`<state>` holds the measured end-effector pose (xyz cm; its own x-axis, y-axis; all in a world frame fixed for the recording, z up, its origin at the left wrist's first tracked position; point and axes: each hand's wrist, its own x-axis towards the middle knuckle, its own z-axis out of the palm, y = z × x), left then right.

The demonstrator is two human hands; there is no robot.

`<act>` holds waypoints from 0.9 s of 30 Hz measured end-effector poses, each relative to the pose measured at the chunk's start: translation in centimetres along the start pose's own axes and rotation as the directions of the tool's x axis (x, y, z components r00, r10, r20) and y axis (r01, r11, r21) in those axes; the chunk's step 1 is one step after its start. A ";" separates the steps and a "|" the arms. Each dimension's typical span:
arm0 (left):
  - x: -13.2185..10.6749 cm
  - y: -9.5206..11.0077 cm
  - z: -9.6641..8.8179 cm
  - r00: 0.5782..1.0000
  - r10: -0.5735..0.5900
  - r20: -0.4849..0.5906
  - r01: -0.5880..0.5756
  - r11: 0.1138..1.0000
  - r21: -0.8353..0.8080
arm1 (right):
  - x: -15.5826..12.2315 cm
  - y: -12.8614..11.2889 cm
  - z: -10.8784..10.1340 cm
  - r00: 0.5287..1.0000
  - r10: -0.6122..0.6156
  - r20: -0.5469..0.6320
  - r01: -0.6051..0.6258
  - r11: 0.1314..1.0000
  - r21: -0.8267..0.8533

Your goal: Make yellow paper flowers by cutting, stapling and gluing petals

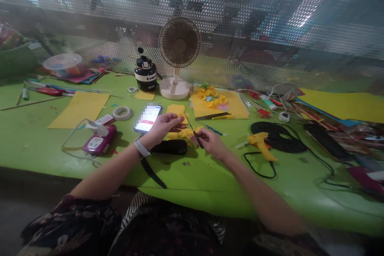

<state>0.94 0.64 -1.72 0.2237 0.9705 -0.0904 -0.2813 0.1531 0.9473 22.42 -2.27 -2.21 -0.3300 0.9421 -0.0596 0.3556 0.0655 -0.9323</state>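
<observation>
My left hand (163, 127) pinches a small yellow paper piece (183, 117) above the green table (45, 140). My right hand (211, 142) is closed round a thin dark stick-like tool (193, 130) that points up toward that paper. Crumpled yellow paper bits (186, 133) lie between the two hands. A black case (169, 147) rests just below my left hand, and a lit phone (148, 118) lies to its left. A white watch sits on my left wrist.
A small desk fan (179, 54) and a black-and-white jar (145, 74) stand at the back. A yellow glue gun (261, 143) with black cable lies right. Yellow sheets (79, 109), tape rolls (122, 112), a pink power strip (99, 143) and piled craft sticks (330, 124) surround.
</observation>
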 end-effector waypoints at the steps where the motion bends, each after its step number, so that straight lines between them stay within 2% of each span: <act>1: 0.0 0.1 0.0 1.000 0.000 -0.009 0.000 1.000 0.007 | 0.0 0.0 0.0 1.000 0.003 0.000 -0.003 1.000 0.000; 5: -0.2 0.3 0.1 1.000 -0.004 -0.017 0.004 1.000 0.022 | -0.1 -0.3 0.1 1.000 0.018 0.011 -0.019 1.000 0.021; 12: -0.2 0.4 0.3 0.998 -0.049 0.034 0.049 0.999 0.024 | -0.1 -0.6 0.0 0.999 0.025 0.040 -0.026 0.999 0.023; 17: -0.2 0.2 0.0 0.999 -0.021 0.028 0.020 0.999 0.047 | -0.1 -0.6 -0.2 1.000 0.021 0.016 -0.021 1.000 -0.021; 27: -0.2 0.4 0.2 0.999 0.007 0.043 -0.011 0.995 0.097 | -0.4 -1.3 -0.2 0.997 0.051 0.057 -0.054 0.998 0.043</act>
<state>0.99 0.43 -1.25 0.2614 0.9626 -0.0706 -0.1917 0.1235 0.9736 22.25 -2.70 -0.87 -0.3604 0.9240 -0.1274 0.3351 0.0008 -0.9422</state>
